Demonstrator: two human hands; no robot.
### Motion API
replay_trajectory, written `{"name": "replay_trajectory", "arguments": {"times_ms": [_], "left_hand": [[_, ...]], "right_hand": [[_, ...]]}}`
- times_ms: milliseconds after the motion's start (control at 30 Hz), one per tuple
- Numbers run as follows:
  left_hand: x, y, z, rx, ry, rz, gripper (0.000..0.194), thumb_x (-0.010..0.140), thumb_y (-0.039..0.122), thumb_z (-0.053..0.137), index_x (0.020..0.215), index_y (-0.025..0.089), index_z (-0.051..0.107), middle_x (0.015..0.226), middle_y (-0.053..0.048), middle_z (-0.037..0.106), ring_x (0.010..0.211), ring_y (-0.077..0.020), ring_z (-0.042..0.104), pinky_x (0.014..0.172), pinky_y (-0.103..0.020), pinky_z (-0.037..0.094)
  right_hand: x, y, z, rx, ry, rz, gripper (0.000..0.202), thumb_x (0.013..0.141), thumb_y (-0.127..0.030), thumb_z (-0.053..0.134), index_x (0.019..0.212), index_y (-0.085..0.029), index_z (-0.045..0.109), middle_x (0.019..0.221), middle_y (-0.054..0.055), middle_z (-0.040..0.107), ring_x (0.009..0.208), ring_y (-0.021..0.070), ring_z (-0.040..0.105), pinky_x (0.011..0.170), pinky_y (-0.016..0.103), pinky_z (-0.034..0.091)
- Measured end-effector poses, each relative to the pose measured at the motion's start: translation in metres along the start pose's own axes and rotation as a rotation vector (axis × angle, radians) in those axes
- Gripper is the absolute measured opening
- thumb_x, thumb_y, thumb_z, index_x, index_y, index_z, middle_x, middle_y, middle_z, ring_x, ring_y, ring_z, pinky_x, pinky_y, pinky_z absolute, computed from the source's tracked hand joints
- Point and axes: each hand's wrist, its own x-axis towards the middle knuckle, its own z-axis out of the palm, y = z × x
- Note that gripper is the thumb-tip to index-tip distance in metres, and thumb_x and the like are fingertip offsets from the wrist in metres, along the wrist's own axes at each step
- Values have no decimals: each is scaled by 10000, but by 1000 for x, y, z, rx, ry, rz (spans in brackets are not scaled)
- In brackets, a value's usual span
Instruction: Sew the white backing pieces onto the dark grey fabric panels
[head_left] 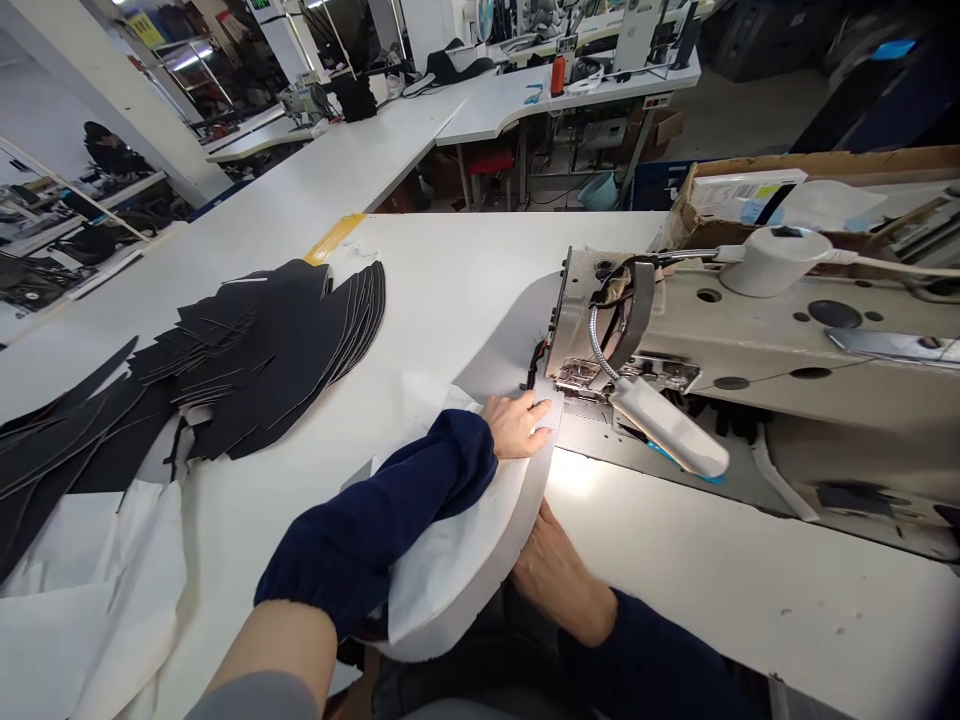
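Note:
A white curved fabric piece with a pale grey border runs from the sewing machine down over the table's front edge. My left hand lies on its upper end, close to the needle area, fingers apart and pressing the cloth down. Lower down, my right hand holds the border's outer edge; its fingertips are hidden behind the fabric. A small white lamp on a bendable neck lights the sewing spot. The needle itself cannot be made out.
Fanned stacks of dark grey cut pieces lie to the left, with white fabric hanging near them. Behind the machine stands a cardboard box with odds and ends. Yellow tape marks the table's far edge.

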Motion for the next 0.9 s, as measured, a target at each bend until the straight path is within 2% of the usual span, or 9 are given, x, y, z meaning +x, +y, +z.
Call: {"name": "replay_trajectory", "arguments": {"times_ms": [200, 333, 467, 567, 633, 667, 800, 900], "left_hand": [[4, 1, 0, -6, -13, -14, 531, 866, 483, 433, 1341, 251, 490, 1091, -82, 574, 814, -241, 611, 719, -365, 464], [4, 1, -10, 10, -41, 0, 540, 867, 479, 424, 1353, 247, 469, 1091, -85, 562, 817, -239, 597, 746, -372, 456], [-20, 3, -28, 22, -59, 72, 603, 758, 540, 563, 1300, 282, 518, 1108, -100, 538, 991, -288, 540, 896, -434, 404], [-48, 7, -34, 14, -45, 142, 588, 700, 529, 634, 1240, 306, 563, 1353, -113, 424, 1228, -356, 386, 1016, -549, 279], [-63, 9, -32, 5, -24, 195, 546, 728, 485, 617, 1235, 291, 563, 1460, -92, 333, 1328, -368, 264, 1056, -610, 167], [-68, 10, -28, -5, -14, 216, 518, 747, 462, 597, 1232, 282, 564, 1467, -80, 339, 1348, -359, 239, 1066, -623, 124], [-72, 10, -9, -72, 47, 238, 460, 781, 430, 540, 1207, 262, 584, 1339, -51, 522, 1332, -312, 306, 1098, -597, 51], [-63, 9, 3, -92, 104, 219, 473, 762, 437, 544, 1194, 251, 602, 1292, -56, 562, 1319, -315, 329, 1104, -582, 53]], "right_hand": [[-3, 7, 1, 27, -78, 5, 323, 816, -61, 392, 968, -197, 643, 870, 63, 643, 1036, 276, 532, 965, 557, 382], [-1, 4, -2, 0, -60, 1, 345, 818, -50, 386, 1011, -189, 636, 953, 79, 650, 1055, 277, 531, 986, 571, 363], [-5, -19, 4, -20, 0, 29, 307, 837, -71, 405, 999, -192, 636, 984, 80, 653, 1059, 269, 533, 995, 566, 364], [-12, -43, 12, -21, 15, 38, 273, 820, -67, 431, 954, -178, 641, 939, 77, 660, 1002, 256, 554, 965, 514, 410], [-15, -57, 16, -4, -43, 19, 242, 815, -80, 462, 947, -176, 641, 996, 86, 656, 994, 262, 557, 938, 512, 425], [-16, -62, 17, 2, -76, 14, 227, 813, -91, 481, 948, -180, 641, 1019, 88, 653, 996, 270, 556, 924, 522, 428], [-17, -69, 19, -22, -116, 32, 170, 807, -126, 542, 928, -178, 649, 1030, 102, 657, 1034, 304, 539, 900, 567, 419], [-19, -66, 20, -31, -116, 53, 91, 789, -141, 579, 823, -174, 656, 985, 99, 668, 1056, 320, 529, 919, 591, 397]]}}
